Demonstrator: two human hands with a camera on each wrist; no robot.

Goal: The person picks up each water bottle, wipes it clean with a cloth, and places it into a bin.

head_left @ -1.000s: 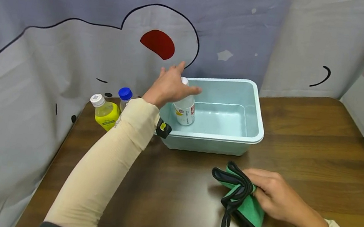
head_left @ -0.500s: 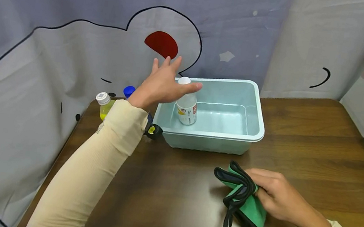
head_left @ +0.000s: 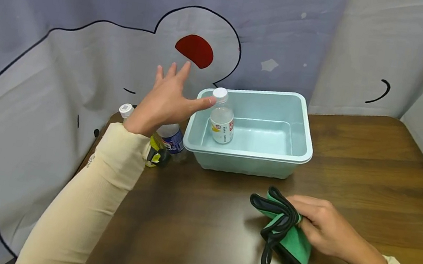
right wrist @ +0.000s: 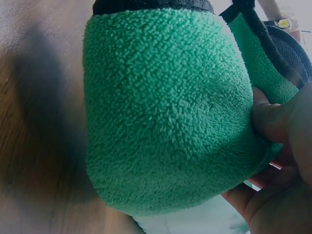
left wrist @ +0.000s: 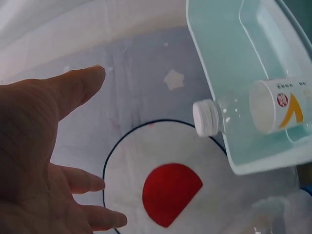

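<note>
My left hand is spread with straight fingers, left of a clear bottle with a white cap that stands in the light green basin. In the left wrist view a gap shows between the hand and the bottle's cap. My right hand pinches a folded green cloth with black edging above the table's front. Thumb and fingers grip the cloth at its side in the right wrist view.
Behind my left wrist, partly hidden, stand a bottle with a blue label and a yellow bottle with a white cap. A patterned curtain hangs behind the wooden table.
My left hand has moved left, away from the bottle in the basin, its fingers spreading. The bottle stays upright in the basin. My right hand still holds the cloth in nearly the same place.
</note>
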